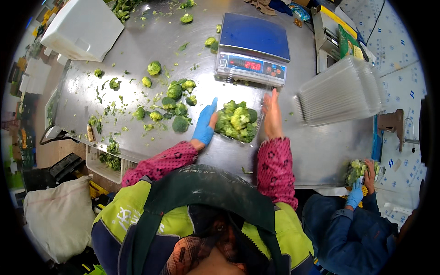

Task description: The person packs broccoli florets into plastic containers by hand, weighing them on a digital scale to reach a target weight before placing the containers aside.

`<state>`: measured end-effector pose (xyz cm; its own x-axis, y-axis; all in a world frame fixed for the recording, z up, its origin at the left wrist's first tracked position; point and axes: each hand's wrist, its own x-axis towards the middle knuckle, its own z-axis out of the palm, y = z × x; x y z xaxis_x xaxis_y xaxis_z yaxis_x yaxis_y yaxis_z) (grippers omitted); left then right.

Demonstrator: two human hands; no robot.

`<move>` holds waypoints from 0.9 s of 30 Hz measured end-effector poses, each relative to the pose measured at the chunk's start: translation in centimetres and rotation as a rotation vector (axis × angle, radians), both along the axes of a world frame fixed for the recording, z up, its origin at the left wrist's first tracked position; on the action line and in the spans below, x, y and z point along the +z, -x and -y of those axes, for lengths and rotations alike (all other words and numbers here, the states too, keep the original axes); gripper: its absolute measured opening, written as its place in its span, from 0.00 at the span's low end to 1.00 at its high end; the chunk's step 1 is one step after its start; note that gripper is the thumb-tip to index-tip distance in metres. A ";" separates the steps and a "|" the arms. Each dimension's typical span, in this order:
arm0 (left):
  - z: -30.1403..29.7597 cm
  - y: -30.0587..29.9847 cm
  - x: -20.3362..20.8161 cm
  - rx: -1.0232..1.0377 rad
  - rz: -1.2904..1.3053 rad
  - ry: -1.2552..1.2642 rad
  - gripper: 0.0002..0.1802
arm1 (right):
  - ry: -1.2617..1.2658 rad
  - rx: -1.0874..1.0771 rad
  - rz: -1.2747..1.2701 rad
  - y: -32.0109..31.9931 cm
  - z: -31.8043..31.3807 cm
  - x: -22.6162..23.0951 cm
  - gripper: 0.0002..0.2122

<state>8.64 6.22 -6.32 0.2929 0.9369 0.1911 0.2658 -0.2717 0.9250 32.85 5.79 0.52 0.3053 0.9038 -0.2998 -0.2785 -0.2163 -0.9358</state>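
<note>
Between my two hands a clear tray of broccoli florets (237,120) rests on the steel table, just in front of the scale. My left hand (205,124), in a blue glove with the thumb area bare, is open along the tray's left side. Its fingers point forward, and contact with the tray is hard to tell. On the other side is my bare right hand (272,114), open with straight fingers and slightly blurred, beside the tray's right edge. Loose broccoli florets (174,91) lie in a cluster left of my left hand.
A digital scale (253,39) with a blue plate stands ahead. Stacked clear trays (341,91) sit at right, a white foam box (83,30) at far left. A knife (89,124) lies near the left edge. A co-worker's gloved hand (354,195) holds packed broccoli (355,170) at lower right.
</note>
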 end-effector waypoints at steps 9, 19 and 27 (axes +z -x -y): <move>0.1 1.2 1.2 0.108 0.420 0.600 0.31 | -0.293 -0.043 0.932 0.9 4.3 2.2 0.25; 2.8 1.0 1.9 -0.046 0.230 0.910 0.40 | 0.192 -0.135 0.058 -0.3 8.5 -3.8 0.22; 2.4 0.8 5.1 -0.019 0.212 1.032 0.44 | 0.395 0.054 -0.034 -1.6 7.2 -0.9 0.10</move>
<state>7.89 3.83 -1.26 0.3629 0.6701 -0.6476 0.0755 0.6715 0.7371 34.45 -1.41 -0.42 0.2442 0.7317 -0.6363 -0.2860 -0.5727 -0.7683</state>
